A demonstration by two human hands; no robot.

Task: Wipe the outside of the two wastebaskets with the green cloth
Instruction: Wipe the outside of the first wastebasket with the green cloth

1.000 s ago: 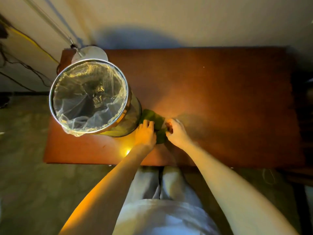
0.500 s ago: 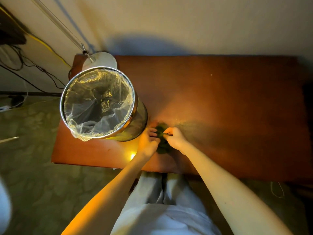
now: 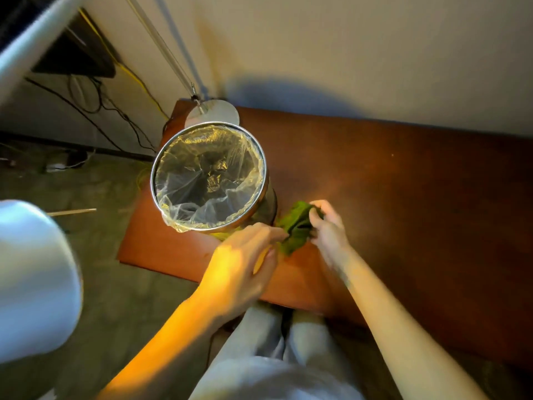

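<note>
bunching the green cloth (image 3: 297,226): right grip (image 3: 328,226) curled round its far end, left grip (image 3: 239,264) at the near corner, too blurred to call pinching or loose. better fold it to a flat pad before sweeping round. it lies at the wastebasket's (image 3: 268,206) four o'clock, just beside the wall, long axis one to seven.
</note>
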